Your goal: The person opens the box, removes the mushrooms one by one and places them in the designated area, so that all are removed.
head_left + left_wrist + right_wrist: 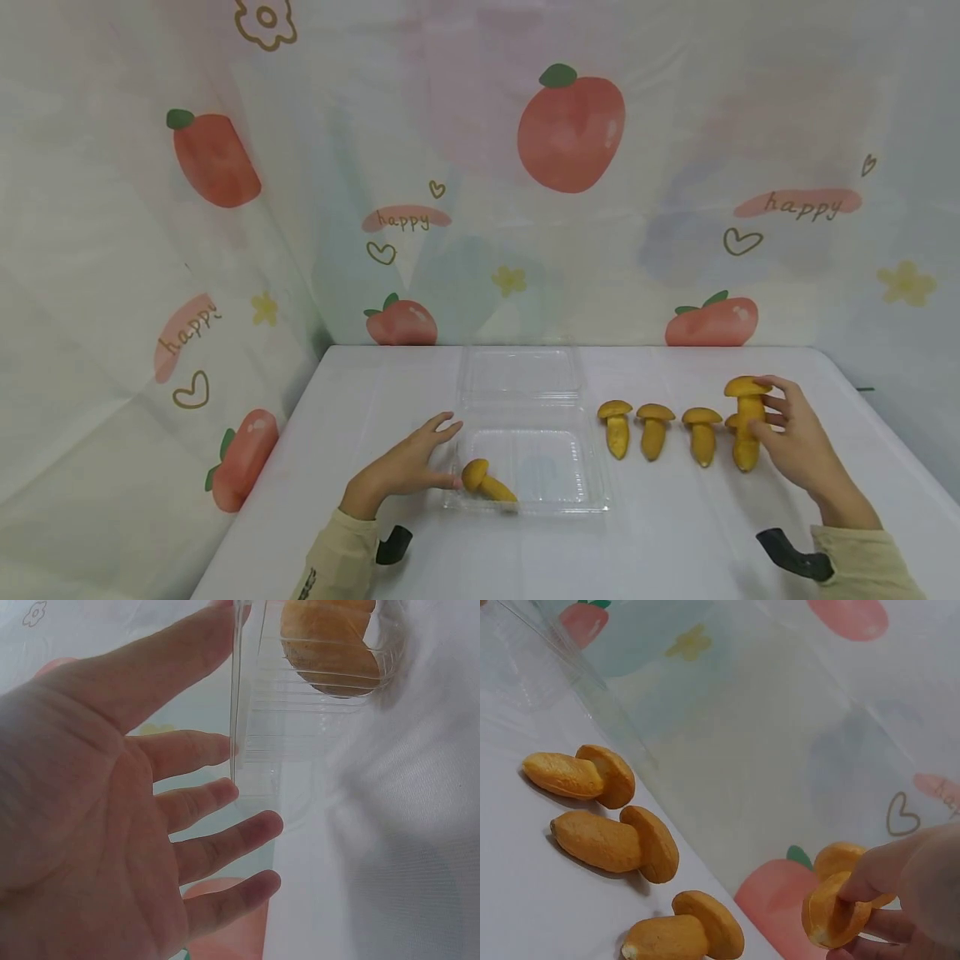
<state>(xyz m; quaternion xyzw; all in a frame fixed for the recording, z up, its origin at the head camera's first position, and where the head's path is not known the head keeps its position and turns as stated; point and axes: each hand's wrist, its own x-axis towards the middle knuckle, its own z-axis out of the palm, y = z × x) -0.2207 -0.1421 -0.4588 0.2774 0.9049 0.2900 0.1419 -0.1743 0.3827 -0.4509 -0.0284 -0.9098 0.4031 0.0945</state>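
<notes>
My right hand (795,442) pinches a yellow mushroom (747,408) by its stem, raised over the right side of the table, with its cap up. Partly hidden behind it is another mushroom (731,422). My left hand (408,462) has its fingers spread at the left side of a clear plastic box (555,467); in the left wrist view, the thumb and some fingertips (225,791) touch the rim. Inside the box, at its front left, one mushroom (495,488) lies tilted. The box's hinged lid (521,373) lies folded back behind it.
Between the box and my right hand, a row of mushrooms lies on the white table (660,533): a left one (617,433), a middle one (654,435) and a right one (702,437). A printed cloth (465,275) hangs along the table's back edge and left side.
</notes>
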